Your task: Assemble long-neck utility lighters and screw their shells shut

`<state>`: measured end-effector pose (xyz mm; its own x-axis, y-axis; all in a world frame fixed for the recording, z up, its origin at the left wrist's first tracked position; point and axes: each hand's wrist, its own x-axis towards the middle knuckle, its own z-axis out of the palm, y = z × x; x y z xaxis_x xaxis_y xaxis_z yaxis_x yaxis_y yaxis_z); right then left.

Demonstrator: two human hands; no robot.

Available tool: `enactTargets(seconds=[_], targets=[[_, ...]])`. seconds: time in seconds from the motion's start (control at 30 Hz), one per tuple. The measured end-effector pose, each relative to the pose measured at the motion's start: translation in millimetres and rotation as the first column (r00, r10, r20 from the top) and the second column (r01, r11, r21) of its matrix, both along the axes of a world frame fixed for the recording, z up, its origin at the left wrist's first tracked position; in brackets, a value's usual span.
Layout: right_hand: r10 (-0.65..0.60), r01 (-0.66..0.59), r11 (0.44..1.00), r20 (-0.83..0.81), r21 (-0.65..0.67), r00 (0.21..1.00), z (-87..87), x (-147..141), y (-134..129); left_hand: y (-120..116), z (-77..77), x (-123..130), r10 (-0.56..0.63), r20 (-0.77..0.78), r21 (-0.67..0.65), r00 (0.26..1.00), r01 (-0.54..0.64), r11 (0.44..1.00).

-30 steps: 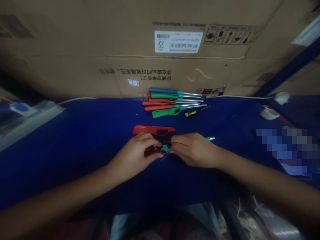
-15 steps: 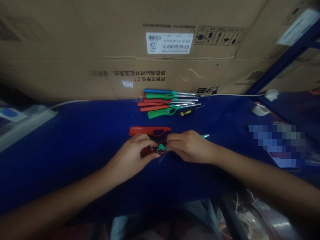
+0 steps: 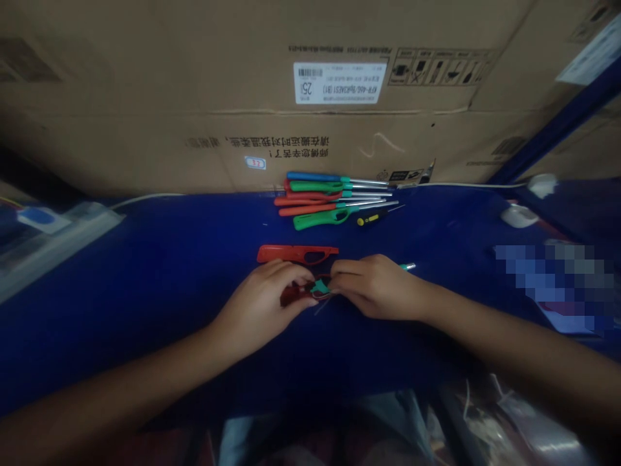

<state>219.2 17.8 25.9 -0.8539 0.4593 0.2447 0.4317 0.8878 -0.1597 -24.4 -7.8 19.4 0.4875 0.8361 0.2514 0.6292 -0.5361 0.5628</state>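
Note:
My left hand (image 3: 266, 301) has its thumb and fingers closed around a dark red lighter half (image 3: 291, 295) lying over the blue table. A small green part (image 3: 320, 287) sits in that half between my two hands, with thin wires beside it. My right hand (image 3: 371, 285) pinches at the right end of the same half; its fingertips partly hide what they grip. Past my right hand a metal tube tip (image 3: 410, 266) with a green collar sticks out. Just beyond my hands lies a separate red lighter half (image 3: 295, 254), flat on the table.
Several long lighters (image 3: 320, 217) in blue, green and red lie side by side near a large cardboard box (image 3: 194, 77). Beside them is a yellow and black screwdriver (image 3: 371, 219). A white object (image 3: 519, 215) and a cable are at right, a plastic bag (image 3: 63, 239) at left.
The whole view has shifted slightly, so things appear a little further right. My left fingertips have moved slightly on the red half; both hands otherwise keep nearly the same pose.

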Motion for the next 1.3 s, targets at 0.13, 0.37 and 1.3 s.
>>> enactTargets(seconds=[0.13, 0.37, 1.3], targets=[[-0.01, 0.009, 1.0, -0.044, -0.023, 0.999, -0.8, 1, 0, -2, 2.7, 0, 0.001, -0.021, 0.01, 1.0, -0.001, 1.0], [0.008, -0.006, 0.999, -0.05, 0.038, 0.999, -1.0, 1, -1, -3, 2.9, 1, -0.008, -0.042, 0.025, 0.999, 0.009, 1.0], [0.052, -0.046, 0.993, 0.052, -0.107, 0.997, 7.4, 3, -3, -7, 2.2, 0, -0.12, -0.252, 0.167, 0.96, 0.165, 0.972]])
